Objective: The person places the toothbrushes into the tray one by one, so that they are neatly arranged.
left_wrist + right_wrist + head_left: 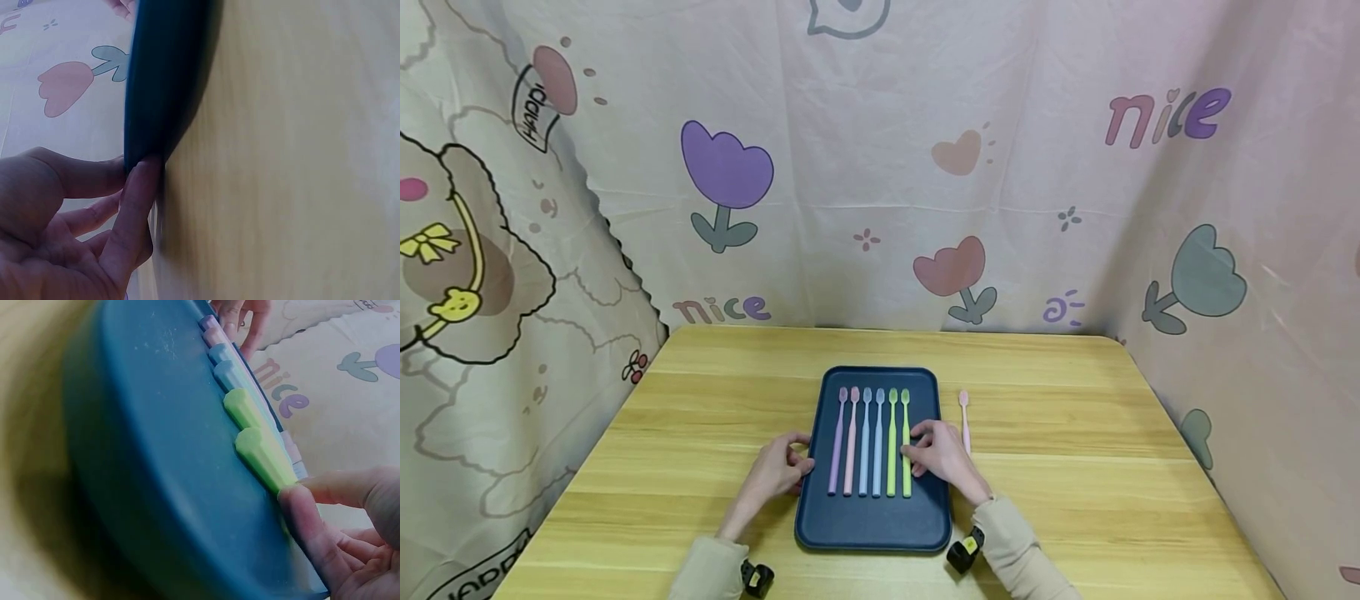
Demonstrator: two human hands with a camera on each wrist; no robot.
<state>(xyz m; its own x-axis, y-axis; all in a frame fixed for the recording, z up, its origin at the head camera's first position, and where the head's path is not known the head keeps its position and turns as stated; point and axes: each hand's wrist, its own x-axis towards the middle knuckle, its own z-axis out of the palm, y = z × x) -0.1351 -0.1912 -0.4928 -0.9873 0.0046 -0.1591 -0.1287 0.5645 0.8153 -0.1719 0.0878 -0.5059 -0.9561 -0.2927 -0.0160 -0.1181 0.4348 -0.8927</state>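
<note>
A dark blue tray lies on the table, bearing a row of upright-lying toothbrushes, heads toward the far side. From the left they run purple, pink, two blue and two green. My left hand grips the tray's left rim between thumb and fingers, seen closely in the left wrist view. Thumb and forefinger of my right hand pinch the rightmost green toothbrush by its handle. The other green toothbrush lies just left of it.
Right of the tray, another pink toothbrush lies on the wooden table, its lower end hidden behind my right hand. A printed cloth hangs behind the table and along its sides.
</note>
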